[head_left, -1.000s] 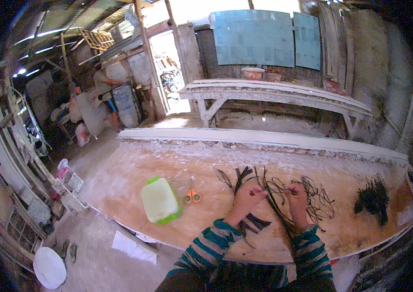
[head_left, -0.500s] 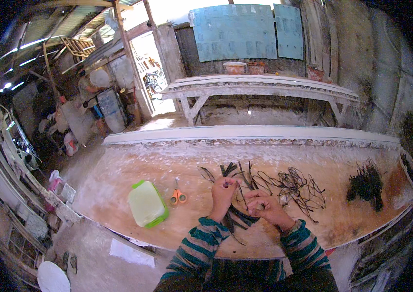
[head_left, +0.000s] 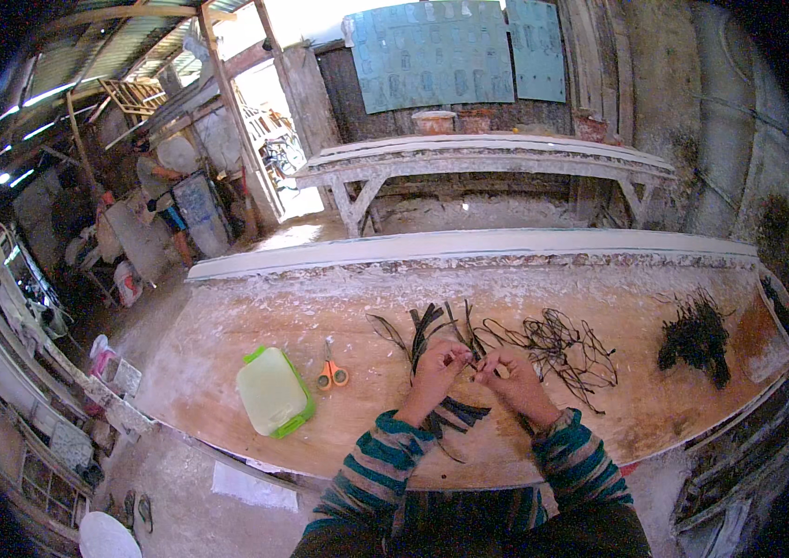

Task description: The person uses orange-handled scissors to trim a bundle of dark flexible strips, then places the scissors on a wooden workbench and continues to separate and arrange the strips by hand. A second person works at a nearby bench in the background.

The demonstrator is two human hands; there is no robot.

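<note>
Beyond your worktable (head_left: 218, 346), seen from the head view, a long whitened bench (head_left: 497, 166) stands on the far side beneath blue panels (head_left: 432, 60). Near the middle of your table lie dark strips (head_left: 455, 415), fanned out beneath and around your left hand (head_left: 434, 374); its thumb and fingers are drawn together. Your right hand (head_left: 515, 383) faces it, just beside, likewise pinched. Between the fingertips both seem to grip a thin dark strand (head_left: 474, 361), though its ends cannot be told. To the right lie tangled black cords (head_left: 562, 349) and, farther right, a dark clump (head_left: 697, 339); to the left rest orange-handled scissors (head_left: 332, 376) and a green-edged container (head_left: 274, 391).

By judgement, the step in hand is fine fingertip work on the strand; the next move calls for a steady pinch on both sides, clear of the loose strips. Compared with one second ago, your fingertips are closer together, while the scissors and container lie unmoved on the tabletop.
</note>
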